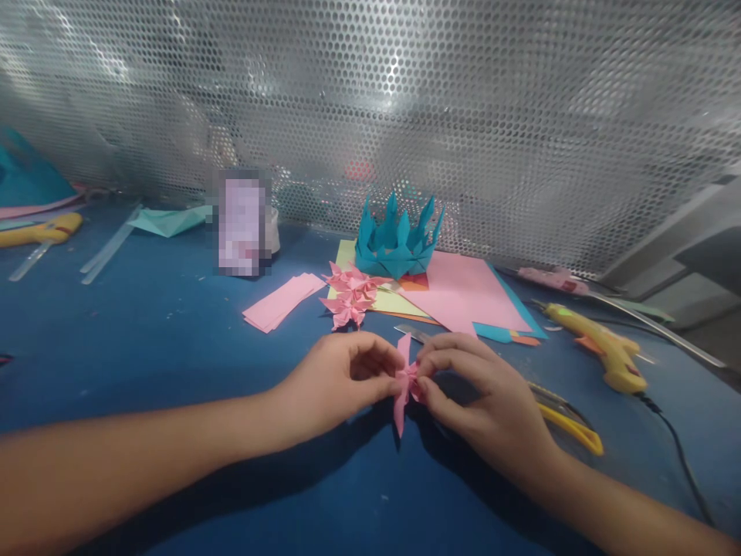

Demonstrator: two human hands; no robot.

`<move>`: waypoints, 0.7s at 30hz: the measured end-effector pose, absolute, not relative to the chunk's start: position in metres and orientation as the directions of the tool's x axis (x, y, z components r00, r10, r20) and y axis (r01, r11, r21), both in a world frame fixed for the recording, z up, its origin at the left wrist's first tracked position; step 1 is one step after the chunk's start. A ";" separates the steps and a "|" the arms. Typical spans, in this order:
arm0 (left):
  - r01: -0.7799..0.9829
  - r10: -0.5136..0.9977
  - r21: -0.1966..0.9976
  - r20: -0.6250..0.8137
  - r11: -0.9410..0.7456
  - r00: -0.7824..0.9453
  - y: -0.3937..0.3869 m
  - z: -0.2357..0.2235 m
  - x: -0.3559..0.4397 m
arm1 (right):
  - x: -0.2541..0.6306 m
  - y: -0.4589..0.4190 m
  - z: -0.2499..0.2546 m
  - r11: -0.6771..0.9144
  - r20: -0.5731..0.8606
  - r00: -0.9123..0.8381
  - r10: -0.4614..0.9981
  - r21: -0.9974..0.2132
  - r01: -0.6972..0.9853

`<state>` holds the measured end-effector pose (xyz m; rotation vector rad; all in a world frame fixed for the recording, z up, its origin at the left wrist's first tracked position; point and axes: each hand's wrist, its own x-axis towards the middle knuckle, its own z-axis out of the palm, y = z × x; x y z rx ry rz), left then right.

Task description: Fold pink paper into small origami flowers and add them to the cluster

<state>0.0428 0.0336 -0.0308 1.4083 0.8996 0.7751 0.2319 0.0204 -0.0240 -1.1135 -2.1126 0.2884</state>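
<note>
Between my two hands is a small pink folded paper flower (pixel 404 398) with long pointed petals, held just above the table. My left hand (pixel 341 378) pinches it from the left with thumb and fingertips. From the other side, my right hand (pixel 486 394) pinches its short folded middle. Beyond them lies a cluster of similar pink paper flowers (pixel 350 297). A stack of pink paper strips (pixel 283 303) is to its left. Behind the cluster stands a blue folded paper crown (pixel 398 247) with upright points.
Coloured paper sheets (pixel 475 286) lie at the back right. A yellow glue gun (pixel 607 347) with a cord and a yellow-handled cutter (pixel 570 428) are on the right. A blurred-out phone (pixel 241 228) stands at the back left, before a perforated metal panel (pixel 324 100). Clear glue sticks (pixel 109 245) lie left.
</note>
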 end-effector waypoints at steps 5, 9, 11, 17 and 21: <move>0.033 0.888 0.991 -0.133 0.132 0.441 0.035 -0.032 0.042 | 0.231 0.019 -0.024 0.618 0.511 -0.374 0.774 -0.483 0.620; 0.143 0.887 0.990 -0.084 0.021 0.454 0.035 -0.030 0.039 | 0.232 0.018 -0.025 0.623 0.479 -0.407 0.778 -0.507 0.596; 0.199 0.881 0.979 -0.054 -0.047 0.471 0.035 -0.028 0.037 | 0.232 0.018 -0.026 0.623 0.470 -0.414 0.780 -0.515 0.589; 0.450 0.807 0.786 0.103 -0.424 0.581 0.035 -0.022 0.036 | 0.230 0.020 -0.026 0.596 0.346 -0.490 0.800 -0.553 0.582; 0.568 0.754 0.571 0.146 -0.593 0.640 0.034 -0.026 0.038 | 0.229 0.020 -0.026 0.608 0.331 -0.517 0.790 -0.538 0.584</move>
